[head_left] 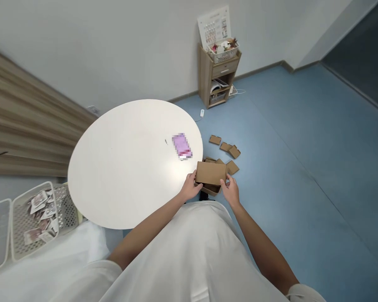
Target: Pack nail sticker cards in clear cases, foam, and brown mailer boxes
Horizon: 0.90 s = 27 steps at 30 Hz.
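Observation:
A closed brown cardboard box (211, 173) is held level between my two hands, just off the right edge of the white table. My left hand (191, 186) grips its left end, with the thumb at the near corner. On the opposite end, my right hand (230, 189) is closed around the near right corner. Directly below, a larger open cardboard carton (211, 191) is partly hidden by the box. More small brown boxes lie on the blue floor just beyond, among them one flat box (232, 167) beside the carton.
On the round white table (122, 167) lie a blurred purple item (182, 146) and a tiny object (166, 141). Several small boxes (215, 139) are scattered on the floor. A wooden cabinet (204, 79) stands against the wall. White baskets (15, 247) with packets sit at left.

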{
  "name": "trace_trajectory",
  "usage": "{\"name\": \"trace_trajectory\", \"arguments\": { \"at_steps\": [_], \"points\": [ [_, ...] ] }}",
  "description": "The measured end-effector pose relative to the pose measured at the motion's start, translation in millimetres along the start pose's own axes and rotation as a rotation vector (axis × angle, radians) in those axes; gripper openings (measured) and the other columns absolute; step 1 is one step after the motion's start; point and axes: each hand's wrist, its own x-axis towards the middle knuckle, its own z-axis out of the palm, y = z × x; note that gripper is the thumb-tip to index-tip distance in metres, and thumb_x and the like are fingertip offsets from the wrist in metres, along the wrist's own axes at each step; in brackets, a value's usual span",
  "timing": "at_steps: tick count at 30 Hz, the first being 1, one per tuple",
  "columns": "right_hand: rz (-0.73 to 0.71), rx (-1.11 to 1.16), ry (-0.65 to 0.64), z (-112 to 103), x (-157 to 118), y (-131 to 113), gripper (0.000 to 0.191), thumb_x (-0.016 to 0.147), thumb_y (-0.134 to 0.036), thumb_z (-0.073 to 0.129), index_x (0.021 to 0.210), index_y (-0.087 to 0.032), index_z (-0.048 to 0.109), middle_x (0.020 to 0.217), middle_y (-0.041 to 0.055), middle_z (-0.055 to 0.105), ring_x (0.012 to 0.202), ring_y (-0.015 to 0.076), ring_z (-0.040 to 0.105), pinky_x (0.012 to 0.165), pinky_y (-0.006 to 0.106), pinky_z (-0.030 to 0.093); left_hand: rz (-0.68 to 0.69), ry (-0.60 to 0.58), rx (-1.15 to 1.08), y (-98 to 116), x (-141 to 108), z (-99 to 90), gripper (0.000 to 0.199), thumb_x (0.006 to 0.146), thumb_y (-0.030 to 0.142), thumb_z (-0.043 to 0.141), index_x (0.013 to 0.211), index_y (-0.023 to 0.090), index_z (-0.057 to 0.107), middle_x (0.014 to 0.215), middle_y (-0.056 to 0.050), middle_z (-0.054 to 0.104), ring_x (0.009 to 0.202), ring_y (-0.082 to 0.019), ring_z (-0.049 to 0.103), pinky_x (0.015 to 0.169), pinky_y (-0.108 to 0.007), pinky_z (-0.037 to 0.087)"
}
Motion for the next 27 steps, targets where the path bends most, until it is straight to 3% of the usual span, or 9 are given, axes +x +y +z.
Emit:
{"name": "trace_trajectory", "arguments": {
  "at_steps": [3,8,12,15,18,22,27],
  "points": [
    [0.056,0.011,0.026,-13.2,6.5,18.4,0.054,0.076,-0.047,0.044,0.12,-0.017,0.045,0.107,0.0106,0.053,0.083,0.019,0.055,0.075,0.034,0.044,0.018,-0.07,0.054,13.1,24.2,19.0,0.073,0.071,0.029,0.055,0.135,0.02,0.022,0.117,-0.012,0.04,0.104,-0.022,0.047,0.082,-0.032,0.043],
    [0.105,-0.013,0.001,-20.3,16.9,32.8,0.06,0.076,-0.047,0.044,0.127,-0.017,0.038,0.113,0.0121,0.05,0.084,0.0199,0.056,0.077,0.035,0.044,0.04,-0.113,0.176,27.2,54.4,33.0,0.075,0.07,0.03,0.055,0.135,0.012,0.022,0.124,-0.015,0.038,0.118,-0.026,0.036,0.1,-0.037,0.03],
    [0.097,-0.07,-0.029,-19.3,21.5,37.8,0.06,0.077,-0.048,0.041,0.129,-0.018,0.036,0.119,0.0132,0.047,0.088,0.0219,0.056,0.077,0.036,0.045,0.003,-0.112,0.23,27.6,57.6,34.6,0.073,0.07,0.03,0.054,0.132,0.005,0.026,0.131,-0.02,0.031,0.125,-0.03,0.028,0.103,-0.041,0.026],
    [0.027,-0.095,-0.07,-16.6,28.5,33.2,0.057,0.079,-0.045,0.04,0.129,-0.017,0.036,0.116,0.0128,0.049,0.083,0.0203,0.057,0.074,0.035,0.046,0.074,-0.03,0.206,21.5,49.2,25.1,0.063,0.073,0.029,0.051,0.13,0.01,0.03,0.131,-0.017,0.032,0.123,-0.027,0.032,0.102,-0.04,0.028],
    [-0.115,-0.128,-0.13,-9.4,44.6,14.5,0.052,0.08,-0.041,0.04,0.126,-0.017,0.039,0.112,0.012,0.051,0.08,0.0189,0.056,0.074,0.036,0.046,0.124,0.153,0.17,12.1,39.4,5.3,0.049,0.077,0.027,0.046,0.124,0.017,0.037,0.125,-0.012,0.039,0.118,-0.023,0.039,0.099,-0.04,0.034],
    [-0.411,-0.199,-0.253,14.2,74.3,-33.8,0.047,0.082,-0.037,0.039,0.125,-0.019,0.039,0.115,0.0114,0.049,0.099,0.0224,0.05,0.084,0.039,0.042,0.001,0.386,0.129,-3.2,29.2,-23.9,0.04,0.078,0.026,0.045,0.117,0.019,0.043,0.118,-0.01,0.045,0.112,-0.023,0.044,0.089,-0.04,0.042],
    [-0.704,-0.418,-0.39,61.1,101.9,-102.2,0.048,0.08,-0.04,0.045,0.124,-0.021,0.041,0.125,0.0125,0.041,0.115,0.0278,0.036,0.091,0.043,0.035,-0.176,0.49,0.066,-23.6,10.3,-38.6,0.037,0.078,0.029,0.045,0.114,0.019,0.046,0.115,-0.01,0.048,0.11,-0.023,0.046,0.085,-0.039,0.044]
  ]
}}
